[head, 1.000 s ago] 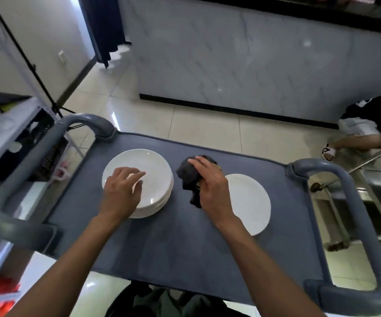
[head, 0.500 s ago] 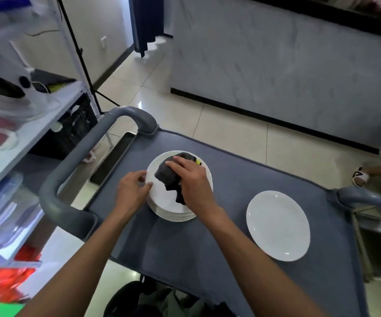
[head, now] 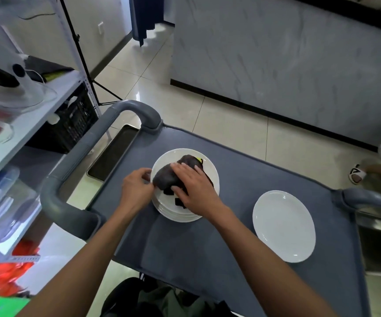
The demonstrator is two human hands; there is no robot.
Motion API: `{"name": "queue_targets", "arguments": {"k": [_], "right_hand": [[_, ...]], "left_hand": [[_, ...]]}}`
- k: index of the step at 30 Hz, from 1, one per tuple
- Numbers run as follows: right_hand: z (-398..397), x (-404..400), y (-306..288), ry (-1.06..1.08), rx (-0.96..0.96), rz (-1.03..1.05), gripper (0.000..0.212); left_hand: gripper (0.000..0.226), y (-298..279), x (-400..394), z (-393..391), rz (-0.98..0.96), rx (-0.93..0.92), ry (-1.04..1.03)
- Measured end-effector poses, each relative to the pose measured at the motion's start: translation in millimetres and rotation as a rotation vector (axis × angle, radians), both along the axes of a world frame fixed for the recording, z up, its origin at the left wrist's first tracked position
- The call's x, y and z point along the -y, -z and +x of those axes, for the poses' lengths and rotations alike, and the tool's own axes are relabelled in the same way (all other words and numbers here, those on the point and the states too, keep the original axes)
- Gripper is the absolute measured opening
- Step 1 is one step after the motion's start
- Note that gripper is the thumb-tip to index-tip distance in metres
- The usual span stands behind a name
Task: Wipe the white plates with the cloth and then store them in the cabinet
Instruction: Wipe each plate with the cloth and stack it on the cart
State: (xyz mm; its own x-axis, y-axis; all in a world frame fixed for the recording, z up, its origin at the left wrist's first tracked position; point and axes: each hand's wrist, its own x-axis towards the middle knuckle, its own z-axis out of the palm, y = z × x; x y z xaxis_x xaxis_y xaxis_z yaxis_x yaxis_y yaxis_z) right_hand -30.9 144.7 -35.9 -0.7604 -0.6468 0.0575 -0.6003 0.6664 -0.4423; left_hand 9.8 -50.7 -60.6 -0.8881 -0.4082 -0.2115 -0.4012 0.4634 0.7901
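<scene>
right hand lies flat on the dark cloth, fingers straight and loosely spread, pressing the bunched cloth down onto the top plate of the plate stack. cloth sits directly under the palm, its long axis running from near-left to far-right across the plate, a yellow bit showing at its far end. left hand is at the stack's left rim, fingers curled and pinching the edge to steady it; thumb position partly hidden.

key relation: the unwiped plate surface shows mostly on the far and left side of the cloth, plus a strip near the left hand, so the wipe likely has to sweep away from the body and round the rim. right hand is the one on the cloth; left is only bracing.

stack is several white plates, exact count unclear, sitting left of centre on the grey cart top, which serves as the counter. single plate lies alone to the right, well apart from the stack, nothing on it, nearer the right arm.

judgement: wiping step in hand, early in the task; storing not yet begun, no cabinet clearly in view. shelf unit stands to the left, holding clutter.

risk: top plate may slide on the stack if the left pinch slackens.
</scene>
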Motion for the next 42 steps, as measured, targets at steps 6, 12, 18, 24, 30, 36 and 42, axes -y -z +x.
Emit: {"name": "queue_targets", "arguments": {"k": [6, 12, 18, 24, 30, 36, 42], "right_hand": [[-7, -12, 8, -0.027, 0.005, 0.056, 0.052], [-11, -15, 13, -0.080, 0.007, 0.134, 0.076], [-12, -17, 6, -0.131, -0.075, 0.181, 0.073], [-6, -7, 3, -0.033, -0.146, 0.084, 0.058], [1, -5, 8, 0.055, -0.167, -0.025, 0.049], [8, -2, 11, 0.193, -0.219, -0.053, 0.045], [22, 1, 12, 0.247, -0.277, -0.039, 0.043]], "left_hand": [[0.032, -2, -2, -9, 0.232, 0.103, -0.111], [0.037, -6, 0, -14, 0.391, 0.130, -0.123], [0.037, -16, -1, -17, 0.455, 0.095, -0.101], [0.035, -27, -4, -21, 0.634, 0.169, -0.073], [0.041, -31, -5, -20, 0.782, 0.221, -0.050], [0.055, -39, -12, -13, 0.835, 0.193, 0.108], [0.062, -42, -12, -7, 0.848, 0.181, 0.154]]}}
